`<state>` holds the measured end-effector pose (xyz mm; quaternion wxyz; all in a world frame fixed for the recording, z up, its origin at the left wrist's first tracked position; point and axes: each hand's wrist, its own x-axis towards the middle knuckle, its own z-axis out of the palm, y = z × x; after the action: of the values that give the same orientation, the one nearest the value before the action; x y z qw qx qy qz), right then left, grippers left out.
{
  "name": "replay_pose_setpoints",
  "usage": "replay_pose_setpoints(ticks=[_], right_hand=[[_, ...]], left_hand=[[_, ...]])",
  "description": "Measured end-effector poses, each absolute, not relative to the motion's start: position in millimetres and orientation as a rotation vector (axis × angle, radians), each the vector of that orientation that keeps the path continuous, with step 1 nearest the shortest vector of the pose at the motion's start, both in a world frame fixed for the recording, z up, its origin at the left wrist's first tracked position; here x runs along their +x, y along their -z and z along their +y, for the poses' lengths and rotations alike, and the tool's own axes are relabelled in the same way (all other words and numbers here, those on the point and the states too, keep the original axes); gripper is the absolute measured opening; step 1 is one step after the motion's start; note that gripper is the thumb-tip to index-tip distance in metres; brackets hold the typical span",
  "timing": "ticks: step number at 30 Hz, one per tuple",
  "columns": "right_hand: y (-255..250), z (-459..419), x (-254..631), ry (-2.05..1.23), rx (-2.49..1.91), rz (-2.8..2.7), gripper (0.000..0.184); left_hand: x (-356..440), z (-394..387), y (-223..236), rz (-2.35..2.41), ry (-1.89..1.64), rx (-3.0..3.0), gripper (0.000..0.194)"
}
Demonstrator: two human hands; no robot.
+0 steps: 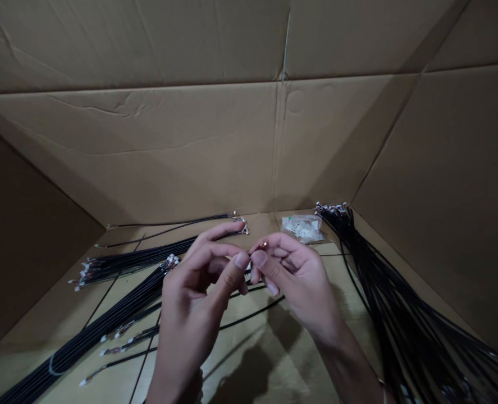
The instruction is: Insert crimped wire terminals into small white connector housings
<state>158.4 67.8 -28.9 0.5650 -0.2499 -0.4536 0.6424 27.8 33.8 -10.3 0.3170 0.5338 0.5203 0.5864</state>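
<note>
At centre of head view, 2 hands meet, fingertips touching or nearly so. Right hand (pixel 293 275) pinches wires (pixel 263 245), coppery tips poking above thumb. Left hand (pixel 196 286) curled, thumb against forefinger beside wires; cannot tell if anything is gripped. 2 bundles (pixel 118 314) of black cables at left, white plugs on ends; loose cables (pixel 126 358) beside them. Behind right hand, clear bag (pixel 302 227) of white bits. At right, large bundle (pixel 370 264) against cardboard wall (pixel 451 185).
</note>
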Motion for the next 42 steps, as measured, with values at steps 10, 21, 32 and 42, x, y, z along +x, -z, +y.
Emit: replay_pose_setpoints(ticks=[10,21,32,42], right_hand=[[36,69,151,-1.282,-0.583,-1.129,0.008],[34,72,158,-1.252,-0.562,-1.154,0.008],[30,78,176,-1.766,-0.406,-1.055,0.012],[44,110,188,-2.251,-0.239,-1.18,0.033]], left_hand=[[34,40,15,1.227,-1.666,1.216,0.01],[22,28,9,1.4,-1.529,1.586,0.01],[21,34,9,1.316,-1.554,1.56,0.023],[15,36,9,1.163,-1.292,1.282,0.022]])
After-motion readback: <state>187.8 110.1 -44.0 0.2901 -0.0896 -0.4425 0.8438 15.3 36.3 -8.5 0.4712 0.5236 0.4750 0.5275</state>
